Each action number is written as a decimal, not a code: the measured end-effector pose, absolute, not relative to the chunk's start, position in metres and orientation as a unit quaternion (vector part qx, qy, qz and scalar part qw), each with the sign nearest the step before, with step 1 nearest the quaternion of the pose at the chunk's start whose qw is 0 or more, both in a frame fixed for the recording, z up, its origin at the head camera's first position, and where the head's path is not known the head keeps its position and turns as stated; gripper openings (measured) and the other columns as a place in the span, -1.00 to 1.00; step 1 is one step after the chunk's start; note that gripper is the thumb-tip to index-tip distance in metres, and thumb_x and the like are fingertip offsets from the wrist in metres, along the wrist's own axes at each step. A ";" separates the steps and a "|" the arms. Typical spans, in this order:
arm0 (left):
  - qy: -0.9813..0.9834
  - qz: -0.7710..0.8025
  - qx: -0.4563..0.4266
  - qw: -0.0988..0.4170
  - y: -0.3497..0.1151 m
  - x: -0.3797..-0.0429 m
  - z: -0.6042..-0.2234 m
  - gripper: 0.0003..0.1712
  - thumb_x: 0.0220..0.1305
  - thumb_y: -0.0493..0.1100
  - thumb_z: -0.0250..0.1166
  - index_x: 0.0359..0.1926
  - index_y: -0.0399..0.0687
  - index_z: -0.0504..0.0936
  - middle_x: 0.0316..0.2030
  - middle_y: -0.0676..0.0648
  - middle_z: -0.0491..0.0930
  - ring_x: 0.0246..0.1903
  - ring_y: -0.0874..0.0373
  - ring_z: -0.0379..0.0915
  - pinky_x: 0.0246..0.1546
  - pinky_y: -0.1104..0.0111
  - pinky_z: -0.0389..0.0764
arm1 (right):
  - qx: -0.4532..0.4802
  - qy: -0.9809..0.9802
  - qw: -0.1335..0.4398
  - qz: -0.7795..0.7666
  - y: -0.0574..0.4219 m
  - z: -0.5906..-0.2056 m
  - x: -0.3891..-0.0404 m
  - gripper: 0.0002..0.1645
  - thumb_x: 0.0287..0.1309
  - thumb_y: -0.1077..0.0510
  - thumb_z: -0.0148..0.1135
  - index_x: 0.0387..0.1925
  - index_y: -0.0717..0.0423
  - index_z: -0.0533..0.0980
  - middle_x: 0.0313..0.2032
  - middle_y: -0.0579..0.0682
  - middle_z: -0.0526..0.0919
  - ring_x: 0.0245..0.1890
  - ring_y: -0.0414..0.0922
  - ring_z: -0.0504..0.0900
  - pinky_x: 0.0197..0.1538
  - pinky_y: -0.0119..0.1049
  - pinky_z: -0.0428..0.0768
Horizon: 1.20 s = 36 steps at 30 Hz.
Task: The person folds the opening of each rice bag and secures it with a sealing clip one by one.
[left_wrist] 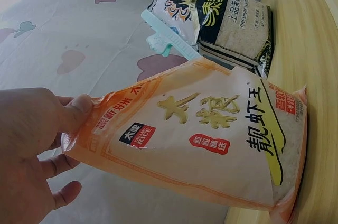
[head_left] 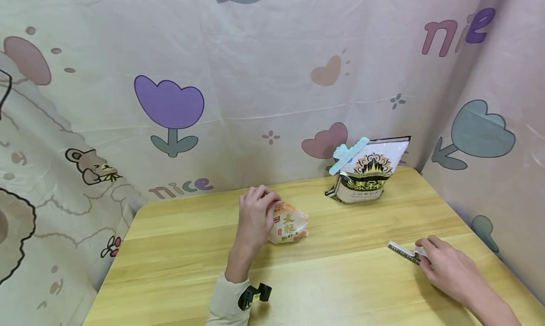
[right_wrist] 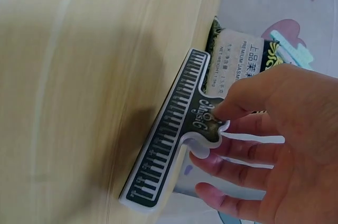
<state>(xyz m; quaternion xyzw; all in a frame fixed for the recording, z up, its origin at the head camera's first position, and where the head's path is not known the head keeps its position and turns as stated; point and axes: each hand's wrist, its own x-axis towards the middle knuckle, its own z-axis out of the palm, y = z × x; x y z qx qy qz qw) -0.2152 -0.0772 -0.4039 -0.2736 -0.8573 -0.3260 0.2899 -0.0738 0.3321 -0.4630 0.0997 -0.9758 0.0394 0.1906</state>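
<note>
My left hand (head_left: 256, 215) pinches the top edge of an orange-and-white rice bag (left_wrist: 195, 134) between thumb and fingers. The bag stands on the table, its printed front showing in the left wrist view. At the right, my right hand (head_left: 451, 269) holds a bag clip (right_wrist: 174, 123) by its handle tabs, thumb on one side and fingers on the other. The clip has a piano-key pattern and the word "Music", and its long bar lies low over the wood.
A black-and-white rice bag (head_left: 368, 177) stands at the back right of the wooden table (head_left: 179, 259), a light teal clip (head_left: 349, 155) across its upper left corner. Behind the table hangs a patterned curtain (head_left: 238, 70). A small black camera (head_left: 255, 295) sits on the left wrist.
</note>
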 end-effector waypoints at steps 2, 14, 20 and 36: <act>-0.857 -0.326 -0.273 0.290 -0.077 -0.215 -0.404 -0.89 0.25 -0.10 0.26 -0.39 0.03 0.66 -0.32 0.12 0.50 -0.22 0.14 0.35 -0.19 0.19 0.22 | 0.103 -0.975 0.193 0.040 0.331 -0.463 -0.074 -0.71 -0.20 0.27 0.27 -0.29 0.12 0.57 -0.42 -0.12 0.49 -0.60 -0.31 0.27 -0.63 -0.38 0.21; -0.855 -0.323 -0.272 0.301 -0.076 -0.215 -0.405 -0.91 0.23 -0.13 0.28 -0.40 0.02 0.65 -0.33 0.11 0.49 -0.21 0.13 0.36 -0.18 0.18 0.23 | 0.134 -0.967 0.213 0.036 0.316 -0.455 -0.086 -0.71 -0.25 0.30 0.24 -0.33 0.10 0.54 -0.42 -0.08 0.46 -0.63 -0.32 0.23 -0.65 -0.43 0.15; -0.857 -0.320 -0.270 0.302 -0.076 -0.215 -0.405 -0.91 0.23 -0.13 0.28 -0.40 0.02 0.65 -0.33 0.11 0.49 -0.20 0.14 0.35 -0.16 0.18 0.24 | 0.137 -0.966 0.212 0.046 0.305 -0.447 -0.094 -0.70 -0.22 0.28 0.26 -0.29 0.10 0.54 -0.40 -0.08 0.47 -0.62 -0.31 0.26 -0.64 -0.42 0.20; -0.860 -0.305 -0.261 0.316 -0.074 -0.214 -0.406 -0.89 0.26 -0.12 0.24 -0.38 0.02 0.65 -0.31 0.09 0.49 -0.21 0.13 0.34 -0.15 0.19 0.25 | 0.154 -0.959 0.225 0.082 0.270 -0.420 -0.123 -0.69 -0.14 0.25 0.31 -0.24 0.09 0.54 -0.36 -0.09 0.48 -0.56 -0.29 0.33 -0.60 -0.42 0.30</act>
